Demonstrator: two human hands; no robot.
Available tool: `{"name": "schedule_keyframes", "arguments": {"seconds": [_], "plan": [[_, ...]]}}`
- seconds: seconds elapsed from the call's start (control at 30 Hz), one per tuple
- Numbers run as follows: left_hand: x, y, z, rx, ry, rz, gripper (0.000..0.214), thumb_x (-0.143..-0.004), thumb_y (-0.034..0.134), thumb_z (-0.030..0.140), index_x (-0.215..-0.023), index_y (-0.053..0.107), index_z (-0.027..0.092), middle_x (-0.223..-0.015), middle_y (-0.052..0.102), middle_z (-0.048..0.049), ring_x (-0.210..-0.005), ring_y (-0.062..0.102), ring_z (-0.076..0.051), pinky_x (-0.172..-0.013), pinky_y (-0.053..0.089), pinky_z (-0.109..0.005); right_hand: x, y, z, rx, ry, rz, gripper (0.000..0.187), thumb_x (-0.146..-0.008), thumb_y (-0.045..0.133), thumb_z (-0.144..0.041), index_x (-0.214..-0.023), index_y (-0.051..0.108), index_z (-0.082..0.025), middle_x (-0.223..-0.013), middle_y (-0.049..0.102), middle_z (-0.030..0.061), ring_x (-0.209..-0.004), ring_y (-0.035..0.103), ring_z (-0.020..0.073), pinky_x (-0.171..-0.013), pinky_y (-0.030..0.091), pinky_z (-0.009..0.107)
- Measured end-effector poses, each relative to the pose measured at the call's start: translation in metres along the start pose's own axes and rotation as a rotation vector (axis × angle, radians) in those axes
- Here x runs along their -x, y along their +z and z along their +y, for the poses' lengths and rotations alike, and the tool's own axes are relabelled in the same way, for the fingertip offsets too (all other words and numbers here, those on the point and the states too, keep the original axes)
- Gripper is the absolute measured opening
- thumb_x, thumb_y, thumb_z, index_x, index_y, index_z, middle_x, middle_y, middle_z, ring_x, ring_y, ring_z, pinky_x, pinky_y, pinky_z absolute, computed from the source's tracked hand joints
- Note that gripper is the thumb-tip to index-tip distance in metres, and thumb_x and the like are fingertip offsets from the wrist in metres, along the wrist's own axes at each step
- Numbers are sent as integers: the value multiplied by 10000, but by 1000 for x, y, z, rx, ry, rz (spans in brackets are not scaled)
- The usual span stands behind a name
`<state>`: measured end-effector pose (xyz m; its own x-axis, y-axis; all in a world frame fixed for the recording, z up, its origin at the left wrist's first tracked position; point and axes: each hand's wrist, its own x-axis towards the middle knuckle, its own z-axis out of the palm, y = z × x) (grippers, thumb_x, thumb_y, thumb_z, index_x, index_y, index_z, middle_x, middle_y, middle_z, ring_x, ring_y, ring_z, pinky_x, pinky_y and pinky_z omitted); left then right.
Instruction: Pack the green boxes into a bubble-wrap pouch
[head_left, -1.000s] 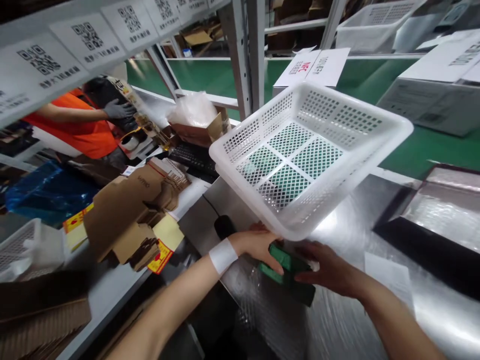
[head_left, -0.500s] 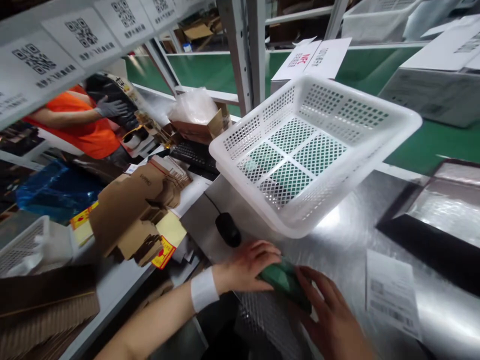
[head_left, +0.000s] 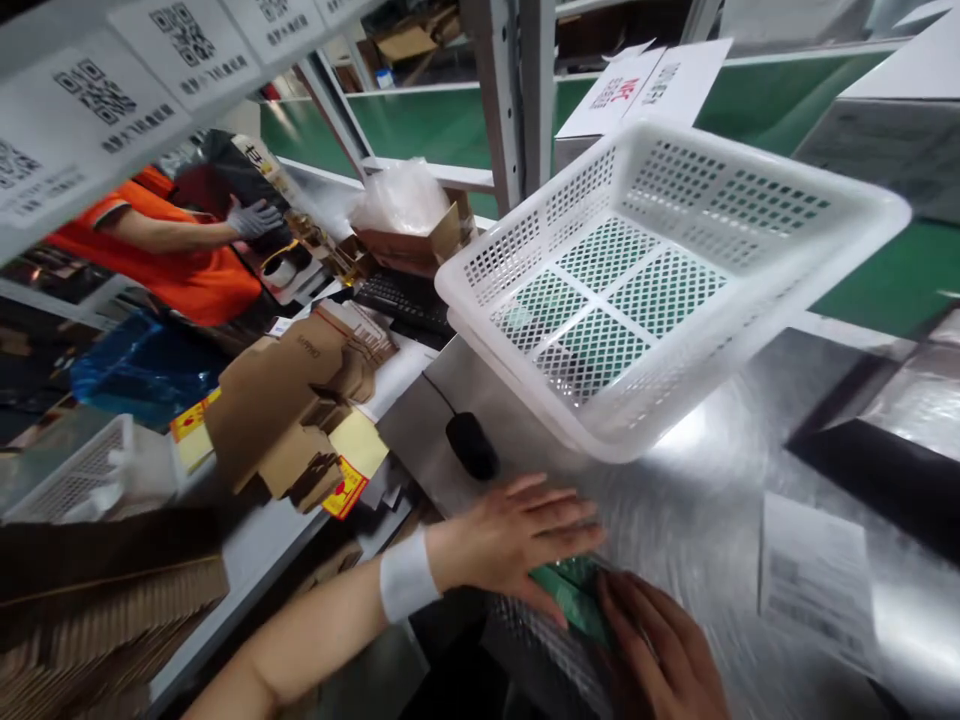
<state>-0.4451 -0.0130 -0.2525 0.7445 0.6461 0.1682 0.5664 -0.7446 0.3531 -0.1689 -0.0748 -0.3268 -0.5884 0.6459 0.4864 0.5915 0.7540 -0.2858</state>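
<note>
A green item (head_left: 576,597) with a shiny, wrinkled surface lies at the front edge of the metal table; its kind cannot be made out. Clear bubble wrap (head_left: 534,632) hangs below and in front of it. My left hand (head_left: 517,538), with a white band at the wrist, stretches its spread fingers over the item's far side, the thumb resting on the green surface. On the right, my right hand (head_left: 660,640) curls around the item's end, its fingertips partly hidden. Just beyond my left hand sits a black computer mouse (head_left: 471,446).
A white perforated basket (head_left: 611,445) stands on the metal table (head_left: 697,510). To the right lie a printed label sheet (head_left: 817,575) and a black-edged package (head_left: 892,480). Flattened cartons (head_left: 274,390) cover the left bench. A person in orange (head_left: 187,265) works beyond.
My left hand has unbent and spread its fingers over the green item, having gripped its end before. My right hand stays on its end. The view has shifted slightly, moving the surroundings rightward.
</note>
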Motion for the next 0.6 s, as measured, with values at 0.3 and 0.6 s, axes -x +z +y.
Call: {"name": "schedule_keyframes", "arguments": {"seconds": [0.3,0.6], "plan": [[-10,18,-4,120,-22,-51,599,-999,551,657,-1364,627,189,-1122,812,-26,-1011,752,-200,-929,485,-333,-18,-19,-24,-107,226,36,520,-974,635,-382,-1463,539,-233,-1325,636,116,-1230,616,277,-1013,534,403],[-4,9,5,-35,-55,-13,684,-908,594,740,-1403,635,269,-1296,705,-93,-1166,664,-245,-989,528,-369,-89,-28,36,-1019,860,-677,672,-810,700,-700,-1269,700,-208,-1234,749,129,-1082,710,329,-978,582,500]]}}
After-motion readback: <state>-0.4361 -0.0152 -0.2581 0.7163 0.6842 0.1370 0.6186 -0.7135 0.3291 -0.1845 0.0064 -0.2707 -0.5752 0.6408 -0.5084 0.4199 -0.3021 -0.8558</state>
